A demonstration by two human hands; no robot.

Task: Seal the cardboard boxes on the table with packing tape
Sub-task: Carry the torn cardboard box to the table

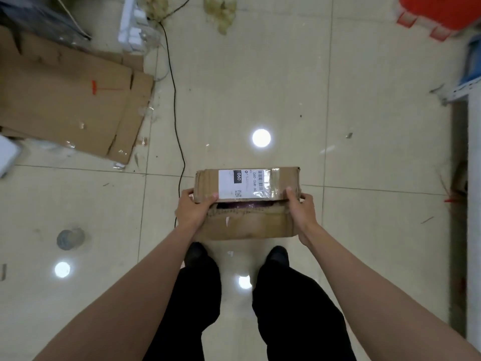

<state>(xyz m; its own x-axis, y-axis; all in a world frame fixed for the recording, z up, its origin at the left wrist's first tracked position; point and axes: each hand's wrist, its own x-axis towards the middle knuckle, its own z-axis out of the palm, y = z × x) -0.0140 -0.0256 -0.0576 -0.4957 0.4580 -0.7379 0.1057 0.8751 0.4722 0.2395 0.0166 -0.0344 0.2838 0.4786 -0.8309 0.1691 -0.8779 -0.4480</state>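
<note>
I hold a worn brown cardboard box (247, 222) in the air above the tiled floor, in front of my legs. Its far flap carries a white shipping label (240, 184) under clear tape. Between the two top flaps a gap shows something dark purple inside. My left hand (194, 208) grips the box's left end, thumb on the far flap. My right hand (302, 209) grips the right end, thumb on top as well. No tape roll or table is in view.
Flattened cardboard sheets (70, 100) lie on the floor at the left. A black cable (175, 100) runs from the top down toward the box. White foam pieces (131, 22) lie at the top left, a metal shelf post (460, 92) stands at right, and a red item (440, 14) sits top right.
</note>
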